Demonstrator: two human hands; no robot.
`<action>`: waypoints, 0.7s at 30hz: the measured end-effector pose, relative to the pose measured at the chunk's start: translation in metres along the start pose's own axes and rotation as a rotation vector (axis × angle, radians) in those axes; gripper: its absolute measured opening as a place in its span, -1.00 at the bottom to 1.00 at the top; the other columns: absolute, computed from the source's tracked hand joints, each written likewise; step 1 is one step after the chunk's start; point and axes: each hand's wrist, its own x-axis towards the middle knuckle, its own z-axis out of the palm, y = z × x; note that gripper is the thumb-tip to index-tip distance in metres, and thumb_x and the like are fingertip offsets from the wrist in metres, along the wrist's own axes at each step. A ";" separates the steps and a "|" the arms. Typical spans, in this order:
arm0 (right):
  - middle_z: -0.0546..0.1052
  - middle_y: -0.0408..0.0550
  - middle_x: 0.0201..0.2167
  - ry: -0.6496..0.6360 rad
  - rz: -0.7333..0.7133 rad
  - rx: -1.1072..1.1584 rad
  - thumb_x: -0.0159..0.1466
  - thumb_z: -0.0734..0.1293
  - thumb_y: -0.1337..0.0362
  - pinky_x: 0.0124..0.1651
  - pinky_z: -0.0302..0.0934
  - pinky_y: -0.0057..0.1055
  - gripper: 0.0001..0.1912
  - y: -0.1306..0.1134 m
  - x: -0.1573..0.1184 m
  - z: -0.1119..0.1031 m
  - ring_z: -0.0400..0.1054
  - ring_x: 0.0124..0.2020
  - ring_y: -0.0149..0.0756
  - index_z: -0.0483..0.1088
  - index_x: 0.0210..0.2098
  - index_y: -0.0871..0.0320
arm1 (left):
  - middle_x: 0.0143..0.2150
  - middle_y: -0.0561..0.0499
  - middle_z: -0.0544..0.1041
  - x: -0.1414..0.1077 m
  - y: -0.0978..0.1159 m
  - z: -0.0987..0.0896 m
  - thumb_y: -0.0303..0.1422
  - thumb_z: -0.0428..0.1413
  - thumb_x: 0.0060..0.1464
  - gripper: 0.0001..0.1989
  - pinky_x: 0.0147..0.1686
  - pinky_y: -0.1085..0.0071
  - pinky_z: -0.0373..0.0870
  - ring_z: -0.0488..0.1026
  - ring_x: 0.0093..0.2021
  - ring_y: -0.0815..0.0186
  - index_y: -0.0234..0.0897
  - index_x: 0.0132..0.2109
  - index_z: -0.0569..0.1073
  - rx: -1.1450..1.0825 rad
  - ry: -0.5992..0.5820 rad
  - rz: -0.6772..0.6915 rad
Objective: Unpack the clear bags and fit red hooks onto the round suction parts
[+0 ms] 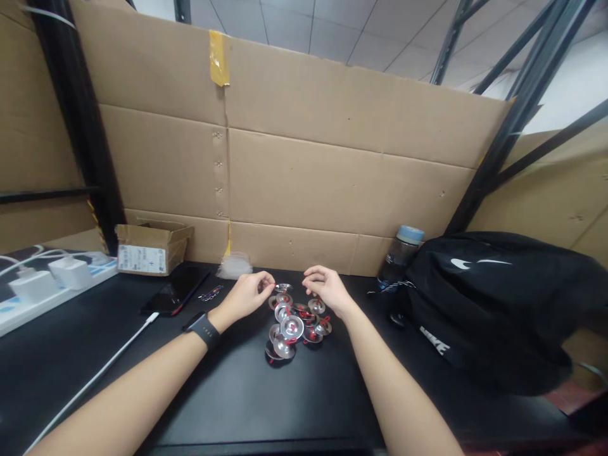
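Observation:
Several small silver finger cymbals (291, 327) with red straps lie in a loose, overlapping pile on the black table (228, 399). At the far end of the pile, my left hand (247, 293) pinches the rim of one finger cymbal (284, 288) between thumb and fingertips. A dark watch (203, 327) is on the left wrist. Opposite it, just above the pile's right side, my right hand (329, 289) has its fingers curled in toward the thumb. Whatever may be between those fingertips is too small to make out.
Left are a power strip (57, 292) with chargers, an open cardboard box (154, 250), a phone (175, 291) and a white cable (95, 380). A clear plastic packet (235, 266) lies behind. Right stand a bottle (400, 256) and a black bag (484, 316). Cardboard panels (304, 183) wall the back.

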 end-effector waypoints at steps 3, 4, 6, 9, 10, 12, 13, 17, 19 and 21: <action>0.56 -0.09 -0.37 0.025 -0.006 0.004 0.06 0.49 0.19 -0.43 0.25 -0.50 -0.59 0.002 0.001 -0.014 0.44 -0.45 -0.38 0.43 -0.13 0.17 | -0.33 0.00 0.61 0.001 -0.009 0.002 -0.25 0.09 0.21 -0.81 -0.33 0.42 0.37 0.53 -0.35 0.27 -0.24 -0.25 0.52 -0.029 0.009 -0.061; 0.57 -0.07 -0.31 0.006 -0.010 -0.008 0.07 0.49 0.18 -0.41 0.26 -0.49 -0.58 0.002 0.001 -0.015 0.45 -0.42 -0.37 0.44 -0.11 0.16 | -0.32 -0.01 0.61 0.001 -0.009 0.003 -0.24 0.09 0.21 -0.80 -0.33 0.42 0.38 0.54 -0.34 0.27 -0.25 -0.25 0.52 -0.055 0.000 -0.071; 0.56 -0.01 -0.15 -0.048 -0.026 -0.037 0.07 0.50 0.16 -0.35 0.32 -0.46 -0.56 0.002 -0.001 -0.009 0.48 -0.34 -0.35 0.45 -0.08 0.14 | -0.31 0.00 0.61 0.000 -0.005 0.005 -0.23 0.09 0.21 -0.80 -0.30 0.41 0.39 0.54 -0.32 0.27 -0.25 -0.24 0.52 -0.122 -0.013 -0.079; 0.51 0.04 0.01 -0.118 -0.073 -0.065 -0.02 0.56 0.16 -0.23 0.40 -0.38 -0.47 0.001 -0.006 0.010 0.50 -0.23 -0.29 0.46 -0.07 0.12 | -0.32 0.01 0.60 -0.001 0.007 0.008 -0.23 0.08 0.23 -0.80 -0.27 0.41 0.41 0.53 -0.32 0.28 -0.25 -0.23 0.50 -0.241 -0.011 -0.084; 0.51 0.04 0.01 -0.156 -0.085 -0.072 -0.05 0.58 0.16 -0.21 0.41 -0.36 -0.44 0.000 -0.007 0.016 0.50 -0.21 -0.26 0.47 -0.06 0.11 | -0.32 0.01 0.60 -0.001 0.011 0.009 -0.23 0.08 0.24 -0.80 -0.27 0.41 0.42 0.53 -0.31 0.29 -0.26 -0.22 0.50 -0.278 -0.006 -0.086; 0.56 0.01 -0.09 -0.232 -0.107 -0.090 -0.01 0.57 0.15 -0.17 0.41 -0.33 -0.50 -0.001 -0.010 0.026 0.51 -0.22 -0.25 0.49 -0.10 0.13 | -0.32 0.00 0.59 -0.001 0.017 0.010 -0.22 0.08 0.24 -0.79 -0.28 0.42 0.42 0.52 -0.31 0.29 -0.26 -0.21 0.50 -0.322 0.003 -0.093; 0.58 -0.01 -0.16 -0.251 -0.123 -0.104 0.04 0.54 0.14 -0.15 0.40 -0.32 -0.57 -0.002 -0.011 0.029 0.51 -0.24 -0.25 0.51 -0.13 0.14 | -0.32 0.00 0.58 -0.001 0.019 0.011 -0.21 0.08 0.24 -0.78 -0.28 0.42 0.42 0.52 -0.31 0.29 -0.26 -0.20 0.50 -0.327 0.010 -0.095; 0.61 -0.06 -0.33 -0.237 -0.164 -0.153 0.18 0.45 0.10 -0.11 0.37 -0.30 -0.74 -0.006 -0.012 0.027 0.52 -0.28 -0.24 0.54 -0.23 0.15 | -0.29 -0.01 0.59 -0.002 0.018 0.011 -0.23 0.10 0.23 -0.80 -0.24 0.40 0.44 0.53 -0.27 0.28 -0.27 -0.21 0.49 -0.346 0.019 -0.104; 0.62 -0.07 -0.36 -0.252 -0.142 -0.165 0.19 0.43 0.07 -0.16 0.37 -0.32 -0.72 -0.007 -0.012 0.022 0.52 -0.30 -0.23 0.56 -0.23 0.14 | -0.28 -0.03 0.59 -0.002 0.015 0.010 -0.24 0.11 0.21 -0.81 -0.22 0.38 0.47 0.55 -0.25 0.26 -0.28 -0.22 0.48 -0.402 -0.025 -0.122; 0.61 -0.07 -0.39 -0.277 -0.110 -0.183 0.18 0.43 0.04 -0.24 0.35 -0.35 -0.69 -0.008 -0.012 0.017 0.50 -0.35 -0.24 0.56 -0.24 0.15 | -0.29 -0.04 0.60 -0.003 0.013 0.010 -0.24 0.13 0.19 -0.82 -0.24 0.37 0.49 0.56 -0.28 0.26 -0.29 -0.25 0.48 -0.450 -0.077 -0.151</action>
